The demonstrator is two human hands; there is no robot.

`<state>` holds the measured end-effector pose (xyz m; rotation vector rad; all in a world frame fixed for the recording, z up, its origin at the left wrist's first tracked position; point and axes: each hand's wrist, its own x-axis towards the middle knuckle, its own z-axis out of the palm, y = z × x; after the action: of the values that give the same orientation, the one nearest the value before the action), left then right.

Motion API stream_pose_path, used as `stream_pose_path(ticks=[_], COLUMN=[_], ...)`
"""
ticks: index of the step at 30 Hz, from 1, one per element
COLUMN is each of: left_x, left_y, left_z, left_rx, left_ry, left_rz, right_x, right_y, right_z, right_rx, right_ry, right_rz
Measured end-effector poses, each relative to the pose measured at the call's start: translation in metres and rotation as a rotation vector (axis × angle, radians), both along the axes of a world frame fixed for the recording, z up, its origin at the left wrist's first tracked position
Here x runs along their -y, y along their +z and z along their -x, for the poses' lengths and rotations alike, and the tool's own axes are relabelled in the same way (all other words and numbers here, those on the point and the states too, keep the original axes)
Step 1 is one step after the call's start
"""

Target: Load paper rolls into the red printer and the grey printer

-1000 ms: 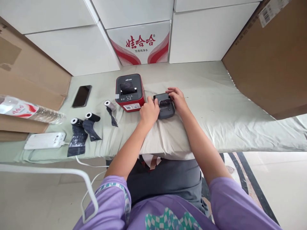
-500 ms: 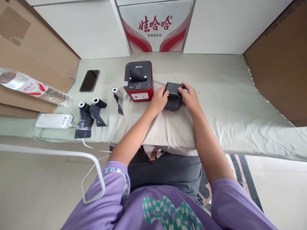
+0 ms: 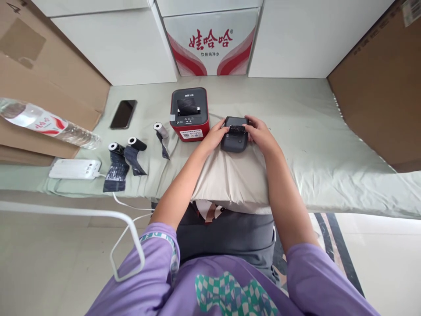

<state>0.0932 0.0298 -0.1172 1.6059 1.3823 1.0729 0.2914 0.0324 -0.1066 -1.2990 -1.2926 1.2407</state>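
A small dark grey label printer (image 3: 234, 139) lies flat on a pale cloth-covered table (image 3: 305, 131), its lid open with a dark roll showing near its far end. My left hand (image 3: 215, 134) grips its left side. Its right side is held by my right hand (image 3: 261, 134), fingers at the open top. Just left of it stands a red and black printer (image 3: 190, 113) with dark paper in its slot.
Three small rolls with dark paper tails (image 3: 115, 169) (image 3: 136, 151) (image 3: 162, 134) lie left of the printers. A phone (image 3: 123, 114), a white power strip (image 3: 75, 169) and a water bottle (image 3: 46, 123) sit farther left. Cardboard boxes (image 3: 381, 87) flank the table; white cartons (image 3: 210, 41) stand behind.
Both hands tipped the small printer up half a second ago, then laid it flat again with its open top showing. The camera view shifted slightly.
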Motion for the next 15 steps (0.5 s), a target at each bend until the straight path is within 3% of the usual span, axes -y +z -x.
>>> stream_pose_path(ticks=[4, 7, 15], left_x=[0.002, 0.002, 0.0], left_y=[0.007, 0.01, -0.001], left_z=[0.0, 0.0, -0.002], left_rx=[0.1, 0.104, 0.066], left_ry=[-0.034, -0.037, -0.044], left_rz=[0.196, 0.26, 0.085], right_x=[-0.003, -0.007, -0.005], right_y=[0.0, 0.0, 0.002], right_z=[-0.004, -0.008, -0.009], right_rx=[-0.011, 0.036, 0.021], right_ry=[0.023, 0.055, 0.066], right_rz=[-0.006, 0.0, -0.002])
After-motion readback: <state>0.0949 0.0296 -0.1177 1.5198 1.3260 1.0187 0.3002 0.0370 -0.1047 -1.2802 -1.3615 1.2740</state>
